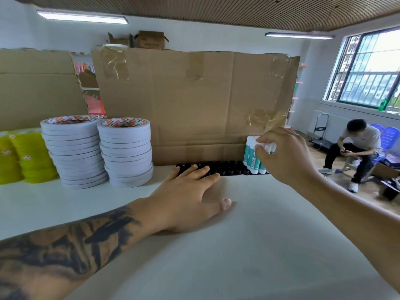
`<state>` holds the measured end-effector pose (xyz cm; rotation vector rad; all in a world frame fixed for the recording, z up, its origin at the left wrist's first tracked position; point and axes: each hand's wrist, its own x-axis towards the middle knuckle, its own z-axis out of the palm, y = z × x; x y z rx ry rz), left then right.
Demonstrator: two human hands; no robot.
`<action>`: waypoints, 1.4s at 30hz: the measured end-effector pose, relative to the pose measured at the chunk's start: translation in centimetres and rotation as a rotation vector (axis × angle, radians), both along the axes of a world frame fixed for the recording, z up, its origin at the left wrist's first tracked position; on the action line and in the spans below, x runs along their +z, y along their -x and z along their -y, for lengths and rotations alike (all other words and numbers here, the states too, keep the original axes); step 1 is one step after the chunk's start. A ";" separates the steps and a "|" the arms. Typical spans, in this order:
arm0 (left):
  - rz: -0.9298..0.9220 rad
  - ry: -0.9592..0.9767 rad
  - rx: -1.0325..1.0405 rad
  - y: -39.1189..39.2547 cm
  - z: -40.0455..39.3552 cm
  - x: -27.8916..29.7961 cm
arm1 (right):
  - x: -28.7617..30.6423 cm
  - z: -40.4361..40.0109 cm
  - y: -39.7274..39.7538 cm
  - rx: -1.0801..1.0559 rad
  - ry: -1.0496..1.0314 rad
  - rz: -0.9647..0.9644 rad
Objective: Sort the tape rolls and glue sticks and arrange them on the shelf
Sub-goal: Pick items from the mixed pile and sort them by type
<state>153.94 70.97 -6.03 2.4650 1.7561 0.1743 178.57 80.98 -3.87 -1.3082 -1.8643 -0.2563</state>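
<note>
Two tall stacks of white tape rolls [127,152] stand on the white shelf top [238,234] at the left, beside stacks of yellow-green tape rolls [32,159]. A black holder tray [229,167] with round sockets lies along the cardboard backing. Several white-and-teal glue sticks [251,156] stand upright at its right end. My right hand [285,154] pinches the white cap of one glue stick in that cluster. My left hand [190,198] lies flat on the shelf, its straight fingertips touching the tray's left end.
A large taped cardboard sheet [194,105] stands upright behind the tray, with another [36,87] at the left. Open cartons [149,40] sit above at the back. A person [355,152] sits on a chair at the right, near a window [368,68].
</note>
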 end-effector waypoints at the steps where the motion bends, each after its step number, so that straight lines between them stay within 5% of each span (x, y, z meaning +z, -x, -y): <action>1: 0.008 -0.004 -0.005 0.0 0.0 0.0 | 0.1 0.0 0.0 -0.005 0.005 -0.008; 13: 0.008 -0.295 -0.146 0.3 1.5 1.6 | 0.7 1.8 -0.1 -0.047 0.019 0.120; 19: 0.061 -0.442 -0.206 2.5 6.2 6.2 | 3.2 6.7 2.8 0.145 -0.077 0.192; 32: 0.124 -0.410 0.210 29.1 18.8 5.3 | 1.7 16.9 30.2 0.763 0.031 0.464; 42: 0.165 -0.414 0.539 49.2 27.3 2.7 | 1.1 20.9 52.2 0.961 0.046 0.525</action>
